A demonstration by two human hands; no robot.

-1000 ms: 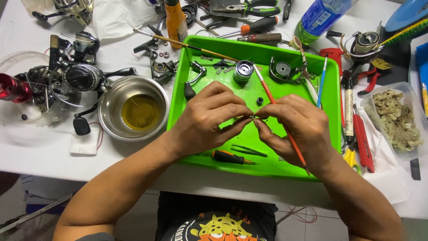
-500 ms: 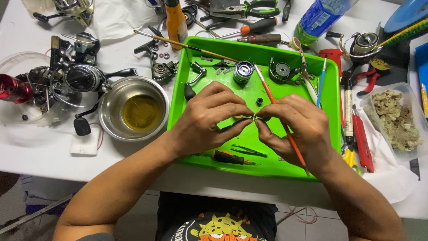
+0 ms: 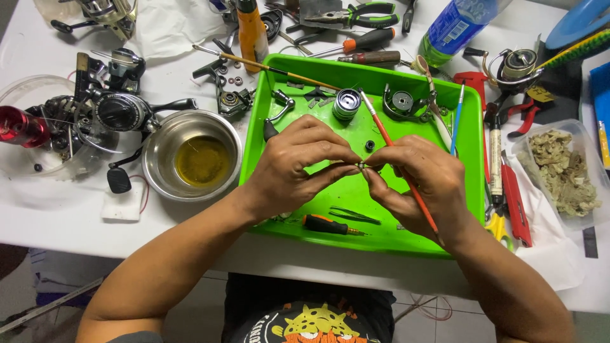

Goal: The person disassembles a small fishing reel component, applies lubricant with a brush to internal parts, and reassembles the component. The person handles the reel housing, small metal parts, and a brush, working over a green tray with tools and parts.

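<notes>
Fingers mid-tray, edges well apart

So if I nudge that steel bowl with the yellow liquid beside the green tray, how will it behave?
The steel bowl would probably slide rather than tip, as it looks wide and low. The yellow liquid could slosh but seems shallow, so a spill is unlikely. The smooth metal rim may be slippery if oily.
</notes>
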